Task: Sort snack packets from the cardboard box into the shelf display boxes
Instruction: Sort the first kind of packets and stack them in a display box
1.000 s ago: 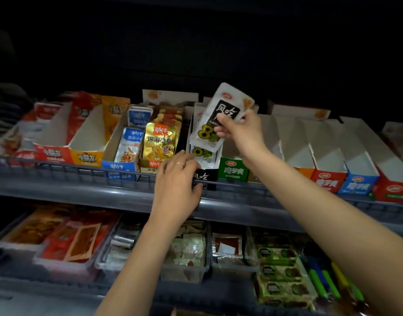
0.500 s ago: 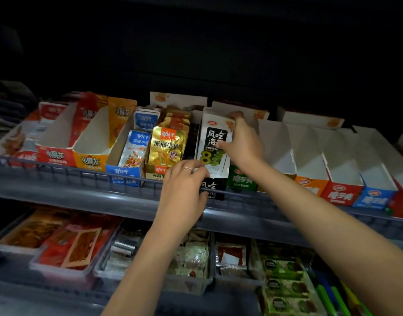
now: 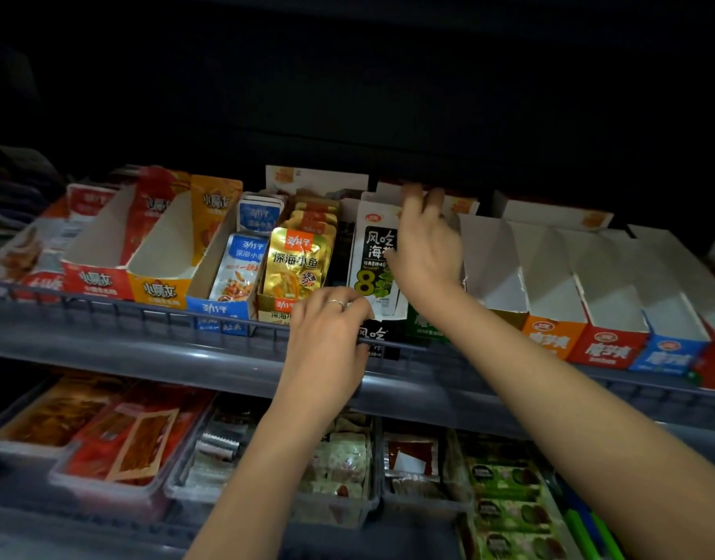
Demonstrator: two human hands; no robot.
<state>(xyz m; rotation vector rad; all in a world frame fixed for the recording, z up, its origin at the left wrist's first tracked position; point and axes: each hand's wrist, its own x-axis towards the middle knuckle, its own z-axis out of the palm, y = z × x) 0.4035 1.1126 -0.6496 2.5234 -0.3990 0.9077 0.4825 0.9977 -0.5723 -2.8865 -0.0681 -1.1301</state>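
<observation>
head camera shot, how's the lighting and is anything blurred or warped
Head view: dim, upper half black; print on the white-and-black snack packet reads sharply; fingertips of the right hand smear with motion; red packets at the left edge look soft.

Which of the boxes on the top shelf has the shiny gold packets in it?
The box just left of the left hand, between the blue-fronted box and the black box. Only it holds gold packets.
</observation>
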